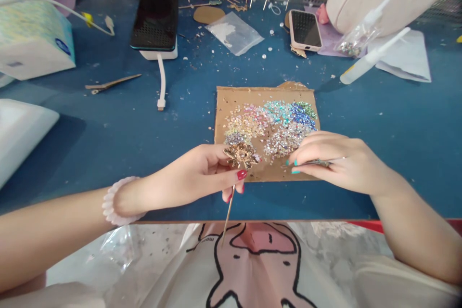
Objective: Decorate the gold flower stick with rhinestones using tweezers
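Note:
Between the thumb and fingers of my left hand (202, 173) is a thin stick (229, 209) topped with a gold flower ornament (241, 155). The flower sits over the left front part of a cardboard sheet (299, 173). My right hand (335, 161) pinches a pair of tweezers (319, 161), their tips low over the cardboard's right front part. Whether the tips hold anything is too small to tell. Small rhinestones (288, 139) lie on the cardboard in patches of silver, pink, yellow, turquoise, blue and green.
Behind the cardboard lie a plastic zip bag (234, 32), a phone (305, 30) and a white glue bottle (371, 57). A dark phone (155, 21) rests on a white block with a cable. At left are a hair clip (112, 83) and a tissue pack (36, 38). Thin sticks stand along the back.

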